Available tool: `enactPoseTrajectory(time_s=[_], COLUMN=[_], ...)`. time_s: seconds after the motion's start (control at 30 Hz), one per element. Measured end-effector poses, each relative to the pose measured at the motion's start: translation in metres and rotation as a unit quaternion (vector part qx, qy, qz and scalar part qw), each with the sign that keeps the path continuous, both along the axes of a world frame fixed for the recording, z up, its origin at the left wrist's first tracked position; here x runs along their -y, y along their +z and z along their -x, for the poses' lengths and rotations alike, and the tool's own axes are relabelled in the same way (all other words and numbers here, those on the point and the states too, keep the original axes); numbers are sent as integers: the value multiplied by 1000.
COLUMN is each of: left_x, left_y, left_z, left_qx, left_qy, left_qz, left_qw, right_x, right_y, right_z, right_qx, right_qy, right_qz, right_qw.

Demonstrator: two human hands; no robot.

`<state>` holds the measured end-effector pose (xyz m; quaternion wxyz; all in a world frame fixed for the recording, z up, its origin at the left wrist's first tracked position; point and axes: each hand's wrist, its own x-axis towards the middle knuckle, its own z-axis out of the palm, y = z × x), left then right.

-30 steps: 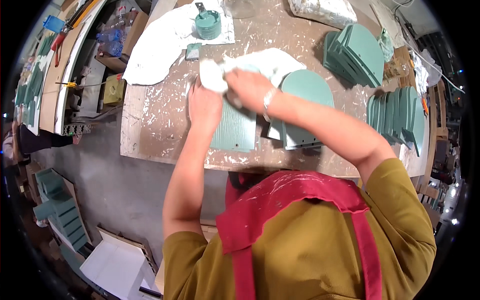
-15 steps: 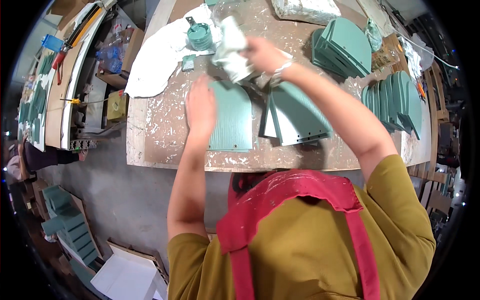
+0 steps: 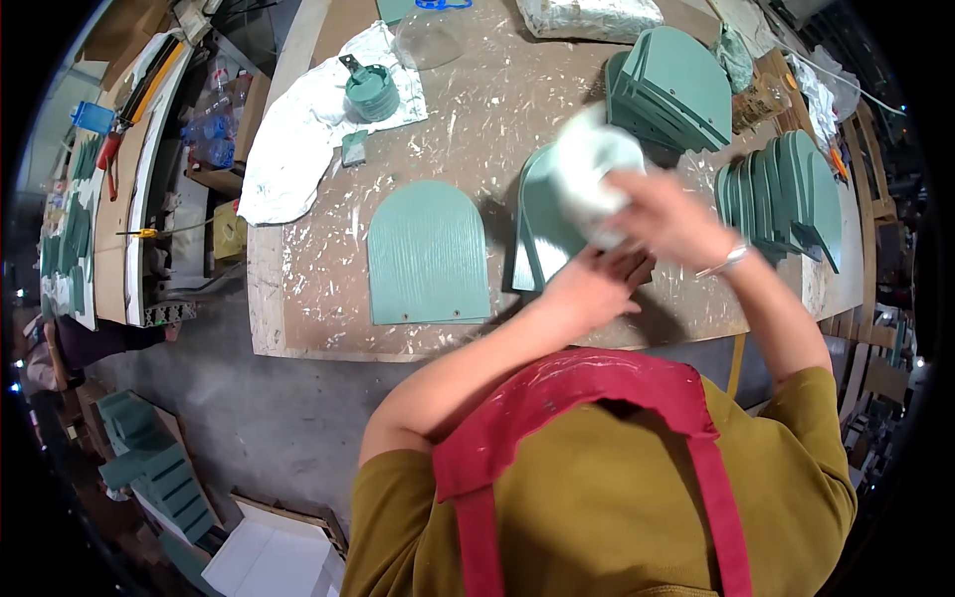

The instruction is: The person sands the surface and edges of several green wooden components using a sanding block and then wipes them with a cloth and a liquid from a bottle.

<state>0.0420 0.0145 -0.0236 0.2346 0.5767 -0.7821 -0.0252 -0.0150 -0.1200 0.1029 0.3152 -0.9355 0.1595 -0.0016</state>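
Note:
In my right hand (image 3: 678, 221) is a bunched white cloth (image 3: 595, 164), smeared by motion, above a stack of arch-topped green panels (image 3: 542, 214). My left hand (image 3: 587, 291) lies on the lower part of that stack, fingers stretched out and partly in shadow under the right hand. A white-edged panel shows at the stack's left side. To the left lies another arch-topped green panel (image 3: 428, 254), its grain visible and two small holes along its straight edge; neither hand touches it.
A round green paint container (image 3: 372, 93) stands on a spread white cloth (image 3: 284, 164), with a small green-and-white block (image 3: 354, 149) beside it. More green panels (image 3: 676, 90) are stacked at the far right, and others stand in a row (image 3: 786, 199). A clear bottle (image 3: 430, 40) lies at the back.
Both hands have moved right, from the left panel to the right-hand stack. The cloth came along in my right hand. The left panel is now uncovered.

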Motion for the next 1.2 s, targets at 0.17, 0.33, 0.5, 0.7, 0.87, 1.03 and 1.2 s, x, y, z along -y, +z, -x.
enactPoseTrajectory(time_s=[0.17,0.33,0.5,0.7,0.87,1.03,1.2], left_x=[3,10,15,73,88,92,115], left_y=[25,26,47,76,105,134,124], left_z=[-4,-6,-44,-25,-2,25,51], left_qx=[79,-92,-519,-537,-533,-487,-549], left_qy=[0,-15,89,67,55,-162,-242], left_qz=[-30,-46,-119,-111,-61,-60,-135], left_qw=[996,995,842,834,842,856,788], right_x=[13,84,84,38,27,14,5], right_y=[-71,-79,-14,11,8,14,-68], right_z=[-65,-77,15,92,175,211,212], right_qx=[53,40,165,256,201,289,296], right_qy=[31,-125,-188,-250,-398,-424,-321], right_qz=[155,58,-379,-516,-426,-248,-717], right_qw=[986,990,891,778,787,821,543])
